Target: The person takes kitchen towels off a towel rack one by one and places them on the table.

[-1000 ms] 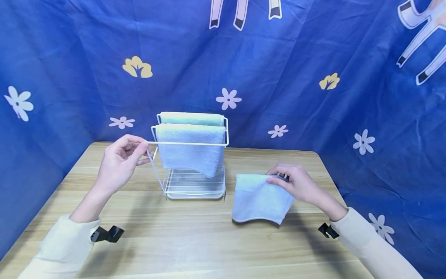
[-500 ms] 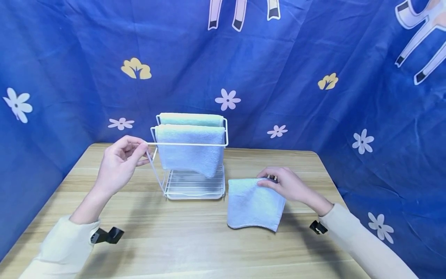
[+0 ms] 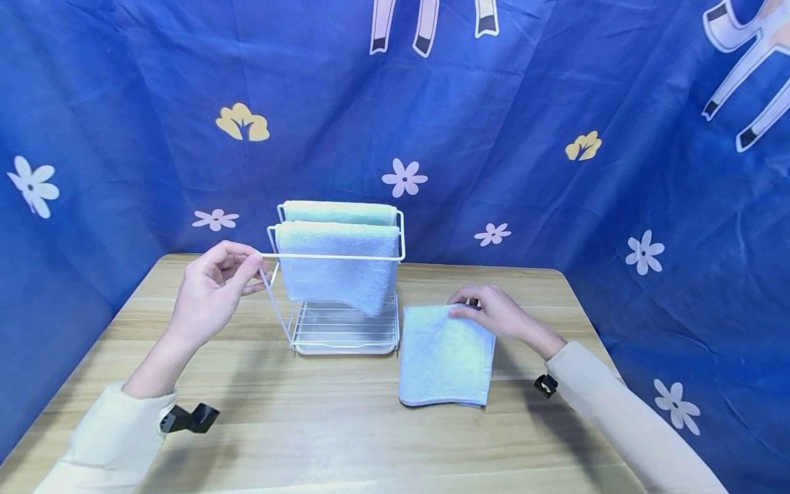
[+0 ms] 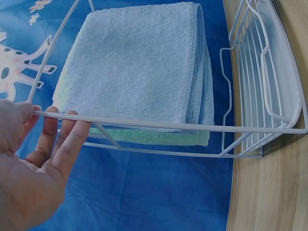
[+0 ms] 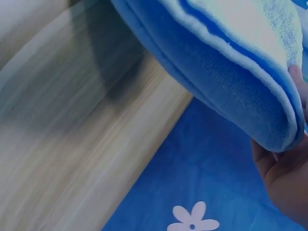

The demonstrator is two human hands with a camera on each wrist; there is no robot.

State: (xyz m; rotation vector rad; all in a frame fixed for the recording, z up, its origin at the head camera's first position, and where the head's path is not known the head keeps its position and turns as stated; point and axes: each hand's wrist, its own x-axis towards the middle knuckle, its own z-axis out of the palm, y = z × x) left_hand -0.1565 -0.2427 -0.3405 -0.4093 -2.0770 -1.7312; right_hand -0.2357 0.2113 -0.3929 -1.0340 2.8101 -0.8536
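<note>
The held cloth [image 3: 441,363] hangs just beside the rack [image 4: 159,123], on the side of the right hand [image 3: 494,312], above the surface [image 3: 296,425]. Its upper edge runs roughly left to right in the head view, and its lower edge points toward the person. Height and width look nearly equal, so the long axis cannot be told. Whether the lower edge touches the surface cannot be told either.

Appearance: pale blue, plush, folded flat in layers. The right wrist view shows the stacked edges and one rounded fold (the far end passes out of that view). The face is fairly smooth, and the lower edge is nearly straight.

Grip, right hand: thumb and fingers pinch the upper edge of the held cloth near its right corner.

Grip, left hand [image 3: 212,295]: thumb and fingers pinch the front bar of the rack at its left end.

Count:
- Cloths: three. One is in the right hand; two hang on the rack, the pale blue front cloth [image 3: 336,281] ahead of the pale green rear cloth [image 3: 339,210].
- Rack: one, white wire, upright, with one white tray [image 4: 284,57] at its base.
</note>
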